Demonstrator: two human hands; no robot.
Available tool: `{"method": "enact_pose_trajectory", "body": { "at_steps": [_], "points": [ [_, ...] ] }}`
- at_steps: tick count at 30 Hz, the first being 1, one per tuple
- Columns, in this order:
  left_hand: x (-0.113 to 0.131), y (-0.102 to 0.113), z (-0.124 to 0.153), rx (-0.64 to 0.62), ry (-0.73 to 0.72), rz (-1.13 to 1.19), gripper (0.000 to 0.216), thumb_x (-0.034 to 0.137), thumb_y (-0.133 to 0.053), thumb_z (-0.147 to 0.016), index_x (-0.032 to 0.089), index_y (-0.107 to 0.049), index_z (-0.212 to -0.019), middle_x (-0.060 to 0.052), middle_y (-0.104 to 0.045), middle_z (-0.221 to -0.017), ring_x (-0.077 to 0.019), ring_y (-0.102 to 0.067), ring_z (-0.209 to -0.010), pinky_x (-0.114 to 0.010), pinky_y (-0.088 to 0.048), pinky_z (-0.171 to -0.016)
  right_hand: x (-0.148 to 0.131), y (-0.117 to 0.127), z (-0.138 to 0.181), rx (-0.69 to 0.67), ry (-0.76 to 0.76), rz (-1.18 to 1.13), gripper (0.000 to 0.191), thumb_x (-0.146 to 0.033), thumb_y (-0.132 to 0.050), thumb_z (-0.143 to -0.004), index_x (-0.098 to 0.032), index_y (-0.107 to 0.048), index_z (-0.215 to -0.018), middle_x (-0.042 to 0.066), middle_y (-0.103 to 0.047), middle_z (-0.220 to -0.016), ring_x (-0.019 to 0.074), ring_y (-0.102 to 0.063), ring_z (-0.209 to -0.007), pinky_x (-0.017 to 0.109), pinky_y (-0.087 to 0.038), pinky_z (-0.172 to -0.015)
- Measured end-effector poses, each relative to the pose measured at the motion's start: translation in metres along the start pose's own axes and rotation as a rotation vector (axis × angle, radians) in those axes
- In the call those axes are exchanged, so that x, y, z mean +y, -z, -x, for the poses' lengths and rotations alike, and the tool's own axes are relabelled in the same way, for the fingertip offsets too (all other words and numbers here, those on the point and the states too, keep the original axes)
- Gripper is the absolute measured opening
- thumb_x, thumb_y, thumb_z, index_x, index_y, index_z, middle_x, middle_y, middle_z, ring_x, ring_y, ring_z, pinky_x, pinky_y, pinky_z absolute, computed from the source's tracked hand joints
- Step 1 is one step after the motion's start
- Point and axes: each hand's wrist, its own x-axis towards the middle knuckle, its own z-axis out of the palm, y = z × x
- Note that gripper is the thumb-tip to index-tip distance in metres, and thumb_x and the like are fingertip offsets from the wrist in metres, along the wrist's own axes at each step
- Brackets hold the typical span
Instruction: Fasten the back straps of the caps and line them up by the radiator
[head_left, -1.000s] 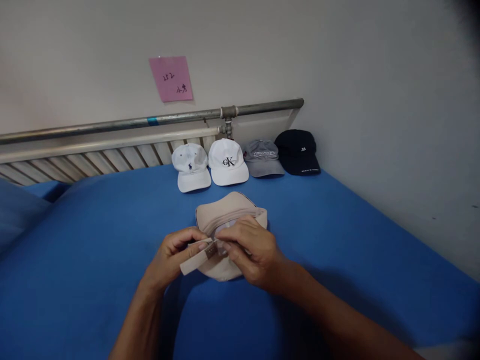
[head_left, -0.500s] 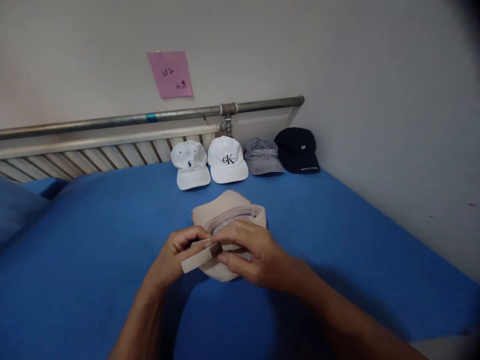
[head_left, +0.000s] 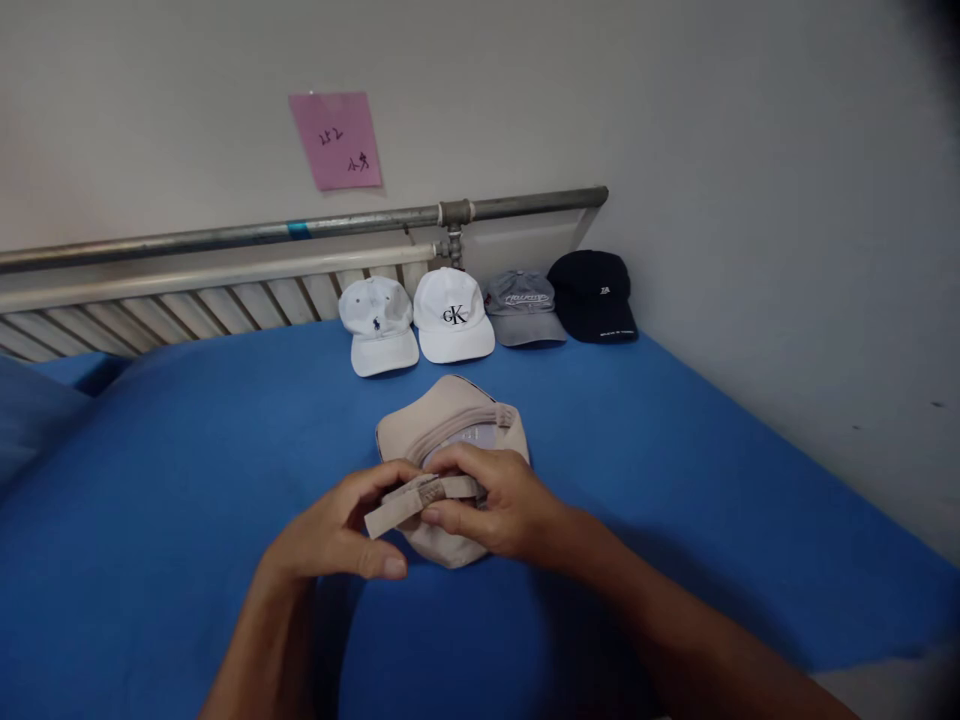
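Observation:
A beige baseball cap (head_left: pixel 420 415) lies upturned on the blue sheet, its brim pointing away from me and its inside partly showing. Its back strap (head_left: pixel 390 512) has a loose end sticking out to the left and a small brown buckle or patch (head_left: pixel 430 492) near the middle. My right hand (head_left: pixel 499 500) pinches the strap just right of that patch, between thumb and fingers. On the other side, my left hand (head_left: pixel 349 525) has its fingers against the strap from behind, while its thumb is spread away below the loose end. Some fingertips are hidden behind the strap.
Along the far edge stand a white cap with a small logo (head_left: pixel 379 325), a white cap with letters (head_left: pixel 454 315), a grey cap (head_left: pixel 525 308) and a black cap (head_left: pixel 592 297). Behind them are a radiator (head_left: pixel 202 310) and metal pipe (head_left: pixel 360 223). A pink note (head_left: pixel 337 140) hangs above.
My left thumb has come off the strap and spread downward. My right fingers have shifted, uncovering more of the strap right of the brown patch.

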Motion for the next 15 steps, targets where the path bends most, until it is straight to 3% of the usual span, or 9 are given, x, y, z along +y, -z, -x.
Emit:
{"method": "enact_pose_trajectory", "body": {
  "at_steps": [2,8,15],
  "points": [
    [0.0012,-0.0003,-0.0012,0.007,0.002,-0.012,0.055,0.039,-0.082,-0.060,0.020,-0.062,-0.107,-0.006,-0.061,-0.097,-0.0218,-0.054,-0.087,-0.028,-0.044,-0.073,0.0011,-0.0009,-0.0002,0.006,-0.011,0.008,0.023,-0.030,-0.069,-0.079,-0.021,-0.062,-0.099,-0.002,-0.065,-0.080,0.0118,-0.059,-0.071,0.023,-0.044,-0.062],
    [0.0027,-0.0078,-0.0067,0.171,0.015,-0.159,0.023,0.039,-0.067,-0.079,0.017,-0.064,-0.086,-0.001,-0.056,-0.077,-0.0141,-0.049,-0.072,-0.024,-0.039,-0.063,0.0037,-0.0026,0.0001,0.007,0.027,0.043,0.017,-0.026,-0.067,-0.080,-0.020,-0.062,-0.096,-0.002,-0.065,-0.079,0.0109,-0.059,-0.069,0.021,-0.043,-0.061],
    [-0.0005,-0.0090,-0.0072,0.175,0.007,-0.122,0.026,0.040,-0.063,-0.083,0.015,-0.061,-0.076,0.001,-0.049,-0.066,-0.0109,-0.041,-0.061,-0.023,-0.032,-0.055,0.0038,-0.0006,0.0000,-0.042,0.085,0.039,0.020,-0.031,-0.070,-0.080,-0.020,-0.061,-0.094,-0.001,-0.067,-0.079,0.0124,-0.060,-0.071,0.022,-0.043,-0.062]
  ]
}}
